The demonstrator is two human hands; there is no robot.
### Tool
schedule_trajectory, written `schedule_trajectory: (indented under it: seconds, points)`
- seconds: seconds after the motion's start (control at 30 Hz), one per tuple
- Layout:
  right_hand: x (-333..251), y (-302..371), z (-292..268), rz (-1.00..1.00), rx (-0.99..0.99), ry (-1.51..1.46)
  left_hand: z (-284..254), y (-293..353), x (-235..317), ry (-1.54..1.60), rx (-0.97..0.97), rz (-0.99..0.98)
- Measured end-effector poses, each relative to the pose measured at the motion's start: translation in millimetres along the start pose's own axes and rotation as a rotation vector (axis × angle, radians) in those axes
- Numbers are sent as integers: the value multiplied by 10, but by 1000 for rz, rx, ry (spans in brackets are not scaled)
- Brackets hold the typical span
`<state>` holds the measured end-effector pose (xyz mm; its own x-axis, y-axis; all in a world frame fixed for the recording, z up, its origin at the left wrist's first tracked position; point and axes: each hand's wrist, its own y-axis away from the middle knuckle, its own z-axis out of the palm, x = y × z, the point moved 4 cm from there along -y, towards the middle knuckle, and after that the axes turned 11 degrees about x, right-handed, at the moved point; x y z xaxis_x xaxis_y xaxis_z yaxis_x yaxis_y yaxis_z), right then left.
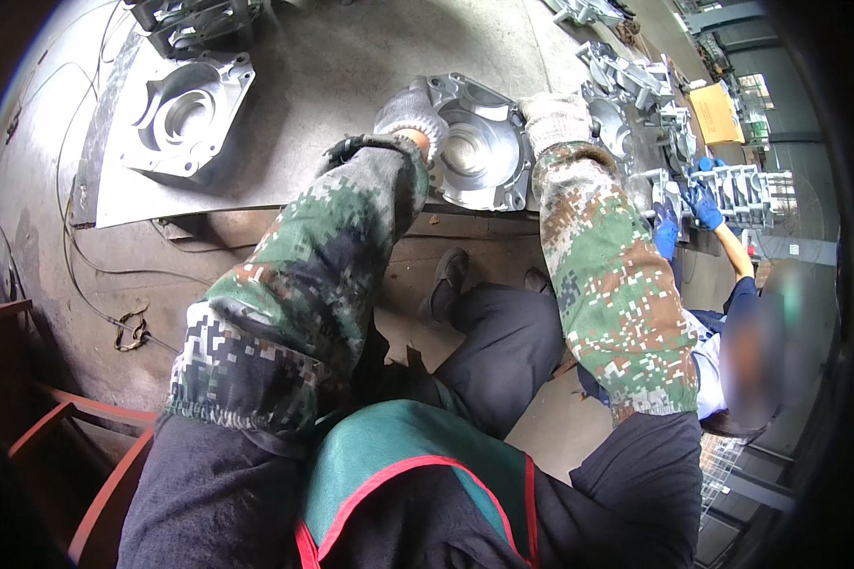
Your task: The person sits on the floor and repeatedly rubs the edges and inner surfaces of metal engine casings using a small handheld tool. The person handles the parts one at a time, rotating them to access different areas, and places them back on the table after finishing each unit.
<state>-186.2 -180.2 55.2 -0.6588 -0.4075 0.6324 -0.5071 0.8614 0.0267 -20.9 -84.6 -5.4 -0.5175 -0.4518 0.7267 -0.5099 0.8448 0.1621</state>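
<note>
A silver cast-metal housing with a large round bore lies at the near edge of the table, between my hands. Along its left edge my left hand, in a grey knitted glove, is closed on the rim. At the opposite side my right hand, in a whitish knitted glove, grips the right edge; its fingertips are mostly hidden. Camouflage sleeves cover both forearms. Another metal housing of similar shape rests on the table to the left.
More castings crowd the table's right side. A co-worker's blue-gloved hands touch a finned metal part there. A yellow-orange box stands beyond. Cables trail over the floor at left, near a reddish-brown metal frame.
</note>
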Motion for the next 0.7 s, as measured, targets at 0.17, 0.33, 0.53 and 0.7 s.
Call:
schedule_trajectory:
  seconds: [0.17, 0.33, 0.53, 0.7]
  points:
    - [90, 80, 11, 50, -20, 71, 121, -11, 87, 20, -39, 14]
    - [-199, 14, 21, 43, 2, 175, -8, -46, -66, -24, 0, -33]
    - [-65, 34, 119, -67, -56, -178, -25, -35, -93, -37, -3, -50]
    - [-15, 42, 8, -47, -10, -11, 50, -51, -48, -16, -14, -32]
